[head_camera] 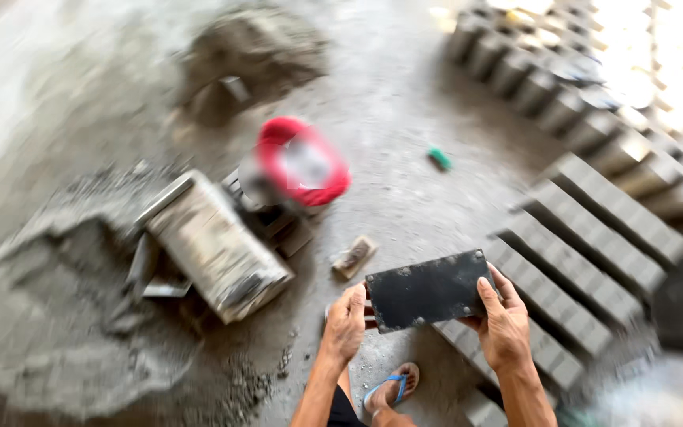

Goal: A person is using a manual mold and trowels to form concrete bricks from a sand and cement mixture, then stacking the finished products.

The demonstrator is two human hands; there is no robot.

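Observation:
I hold a dark flat rectangular metal plate between both hands, above the concrete floor. My left hand grips its left edge. My right hand grips its right edge, thumb on top. Right of the plate and partly under it lie rows of grey cement blocks on the floor. My foot in a blue sandal shows below the plate.
A grey metal block mould stands at the left beside a heap of wet cement mix. A red bucket sits behind it. A small trowel-like tool lies on the floor. More blocks line the far right.

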